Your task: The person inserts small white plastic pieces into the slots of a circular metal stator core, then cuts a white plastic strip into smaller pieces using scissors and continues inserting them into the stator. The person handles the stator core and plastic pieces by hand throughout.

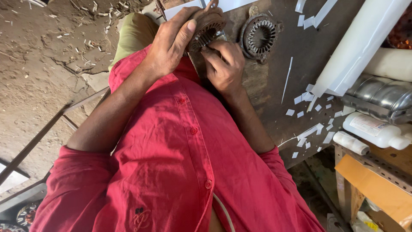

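Left hand (171,41) clamped around rusty slotted motor core (206,28), top centre; right hand (223,68) fingers pinched against its lower edge.

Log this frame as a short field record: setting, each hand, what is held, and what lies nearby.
setting: dark, worn workbench seen from above, dirt floor beside it
left hand: grips the round brown slotted metal motor core from above
right hand: fingers at the core's lower edge; whether it grasps cannot be told
nearby on bench: second round slotted metal core, lying flat, apart from both hands
scattered: white paper strips and offcuts
right side: white paper roll, white plastic bottle
clothing: red buttoned shirt
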